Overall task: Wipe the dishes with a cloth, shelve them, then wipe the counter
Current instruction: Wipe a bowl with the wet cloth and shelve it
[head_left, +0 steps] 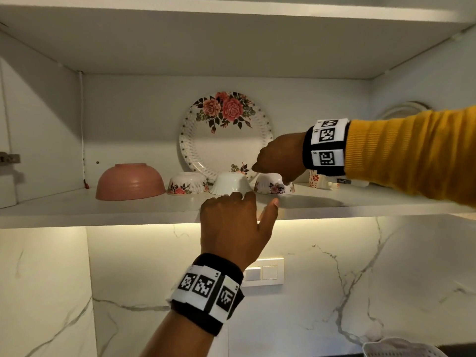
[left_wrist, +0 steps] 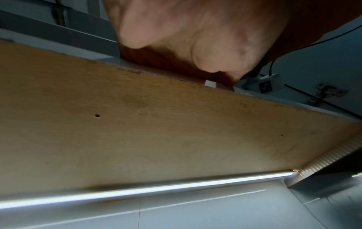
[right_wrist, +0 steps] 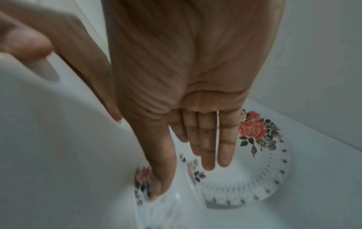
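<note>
Several bowls stand upside down on the white shelf [head_left: 103, 210]: a pink bowl [head_left: 130, 181], a small floral bowl [head_left: 186, 185], a white bowl [head_left: 230, 184] and another floral bowl [head_left: 270, 186]. A rose-patterned plate [head_left: 224, 135] [right_wrist: 254, 178] leans on the back wall behind them. My right hand [head_left: 268, 173] [right_wrist: 184, 178] hovers over the right floral bowl, fingers straight, thumb down at the blurred bowls. Whether the thumb touches one I cannot tell. My left hand [head_left: 253, 199] [left_wrist: 186, 46] holds the shelf's front edge, fingers hooked over it, thumb out. No cloth is in view.
A flowered cup [head_left: 315, 180] stands behind my right wrist, with a pale plate [head_left: 401, 109] at the far right back. A switch plate [head_left: 262, 273] sits on the marble wall under the lit shelf. A white mesh basket [head_left: 401, 349] shows at the bottom right.
</note>
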Motion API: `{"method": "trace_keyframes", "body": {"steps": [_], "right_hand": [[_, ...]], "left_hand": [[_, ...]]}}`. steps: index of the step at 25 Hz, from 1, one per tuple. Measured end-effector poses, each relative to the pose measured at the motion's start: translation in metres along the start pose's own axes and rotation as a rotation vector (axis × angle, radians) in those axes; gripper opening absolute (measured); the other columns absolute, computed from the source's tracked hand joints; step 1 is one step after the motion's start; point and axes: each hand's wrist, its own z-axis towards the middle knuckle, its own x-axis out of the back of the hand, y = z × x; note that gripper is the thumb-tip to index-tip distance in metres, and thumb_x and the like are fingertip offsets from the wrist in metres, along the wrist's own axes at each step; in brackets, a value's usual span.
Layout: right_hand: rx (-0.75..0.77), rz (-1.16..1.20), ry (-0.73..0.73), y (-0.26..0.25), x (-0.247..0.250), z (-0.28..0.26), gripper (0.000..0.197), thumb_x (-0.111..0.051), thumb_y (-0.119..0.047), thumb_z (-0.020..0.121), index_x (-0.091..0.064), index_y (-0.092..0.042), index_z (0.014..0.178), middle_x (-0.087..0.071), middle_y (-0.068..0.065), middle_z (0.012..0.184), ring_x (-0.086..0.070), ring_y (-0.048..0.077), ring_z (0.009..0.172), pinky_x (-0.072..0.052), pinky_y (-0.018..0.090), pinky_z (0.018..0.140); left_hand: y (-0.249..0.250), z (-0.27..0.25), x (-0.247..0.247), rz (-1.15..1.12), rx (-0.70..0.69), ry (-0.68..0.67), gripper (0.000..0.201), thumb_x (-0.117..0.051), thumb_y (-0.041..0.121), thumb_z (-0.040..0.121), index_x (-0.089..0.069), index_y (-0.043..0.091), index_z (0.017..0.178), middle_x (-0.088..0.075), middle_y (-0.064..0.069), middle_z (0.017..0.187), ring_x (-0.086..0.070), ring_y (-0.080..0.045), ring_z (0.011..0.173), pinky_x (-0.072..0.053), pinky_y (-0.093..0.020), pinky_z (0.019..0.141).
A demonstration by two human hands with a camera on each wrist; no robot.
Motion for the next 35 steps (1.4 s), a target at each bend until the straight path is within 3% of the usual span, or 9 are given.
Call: {"method": "trace_keyframes", "body": {"steps": [4, 8, 13, 17, 21, 24, 27, 30, 35], "right_hand": [[-0.006, 0.093, 0.193, -0.007, 0.01, -0.037, 0.05, -0.063, -0.046, 0.098, -0.055, -0.025, 0.142, -0.067, 0.001, 0.128, -0.069, 0.028, 0.11, -0.056, 0.038, 0.086], [-0.067, 0.292, 0.41, -0.046, 0.021, -0.082, 0.029, -0.049, -0.043, 0.103, -0.06, -0.033, 0.128, -0.071, -0.009, 0.105, -0.07, 0.021, 0.089, -0.048, 0.029, 0.067], [-0.202, 0.819, 0.795, -0.118, 0.005, -0.104, 0.03, -0.054, -0.05, 0.1, -0.071, -0.032, 0.118, -0.076, -0.01, 0.097, -0.073, 0.019, 0.078, -0.058, 0.036, 0.066], [-0.122, 1.252, 0.749, -0.203, -0.014, -0.097, 0.027, -0.061, -0.054, 0.098, -0.074, -0.035, 0.112, -0.075, -0.02, 0.1, -0.071, 0.001, 0.08, -0.059, 0.026, 0.066], [-0.04, 1.466, 0.485, -0.3, -0.045, -0.072, 0.027, -0.064, -0.052, 0.096, -0.073, -0.034, 0.113, -0.074, -0.02, 0.101, -0.069, -0.001, 0.077, -0.055, 0.02, 0.064], [0.024, 1.559, 0.285, -0.364, -0.065, -0.061, 0.029, -0.065, -0.048, 0.096, -0.072, -0.032, 0.119, -0.074, -0.017, 0.102, -0.068, 0.003, 0.077, -0.06, 0.03, 0.07], [0.081, 1.617, 0.142, -0.4, -0.075, -0.061, 0.03, -0.067, -0.045, 0.097, -0.07, -0.033, 0.125, -0.072, -0.017, 0.103, -0.066, 0.003, 0.08, -0.059, 0.029, 0.074], [0.115, 1.673, 0.042, -0.423, -0.081, -0.065, 0.032, -0.066, -0.044, 0.098, -0.069, -0.033, 0.127, -0.071, -0.018, 0.105, -0.066, 0.002, 0.083, -0.06, 0.029, 0.077], [0.091, 1.72, -0.051, -0.439, -0.092, -0.082, 0.031, -0.065, -0.043, 0.099, -0.068, -0.033, 0.128, -0.07, -0.019, 0.105, -0.066, 0.002, 0.087, -0.059, 0.031, 0.082]], "left_hand": [[-0.01, 0.004, 0.014, -0.162, 0.056, -0.061, 0.055, -0.036, 0.071, 0.098, -0.074, 0.033, 0.109, -0.077, 0.007, 0.094, -0.07, -0.016, 0.084, -0.049, -0.03, 0.072], [-0.018, -0.021, 0.023, -0.51, -0.007, 0.231, 0.035, -0.053, 0.05, 0.095, -0.074, 0.03, 0.115, -0.075, 0.013, 0.113, -0.068, -0.012, 0.107, -0.053, -0.032, 0.094], [-0.041, -0.089, 0.009, -0.658, -0.067, 0.423, 0.027, -0.056, 0.042, 0.097, -0.073, 0.024, 0.107, -0.064, 0.023, 0.11, -0.06, 0.004, 0.099, -0.042, -0.006, 0.095], [-0.082, -0.158, -0.039, -0.665, 0.063, -0.004, 0.018, -0.056, 0.044, 0.096, -0.07, 0.033, 0.1, -0.071, 0.023, 0.1, -0.068, 0.0, 0.085, -0.058, -0.02, 0.073], [-0.145, -0.255, -0.11, -0.427, 0.395, -0.511, 0.022, -0.06, 0.051, 0.09, -0.071, 0.034, 0.1, -0.072, 0.016, 0.098, -0.07, -0.011, 0.092, -0.057, -0.035, 0.082], [-0.182, -0.323, -0.153, -0.21, 0.479, -0.932, 0.058, -0.056, 0.069, 0.086, -0.062, 0.033, 0.13, -0.062, 0.004, 0.137, -0.059, -0.024, 0.126, -0.049, -0.045, 0.103], [-0.196, -0.37, -0.174, -0.032, 0.506, -1.313, 0.105, -0.059, 0.085, 0.078, -0.024, 0.031, 0.161, -0.018, -0.003, 0.17, -0.023, -0.034, 0.154, -0.029, -0.062, 0.118], [-0.197, -0.401, -0.185, 0.013, 0.552, -1.426, 0.13, -0.065, 0.089, 0.069, 0.001, 0.031, 0.164, 0.006, -0.006, 0.173, -0.004, -0.04, 0.158, -0.024, -0.065, 0.12], [-0.201, -0.413, -0.185, -0.029, 0.593, -1.277, 0.12, -0.078, 0.072, 0.07, -0.016, 0.028, 0.163, -0.022, -0.009, 0.165, -0.028, -0.037, 0.148, -0.04, -0.051, 0.115]]}}
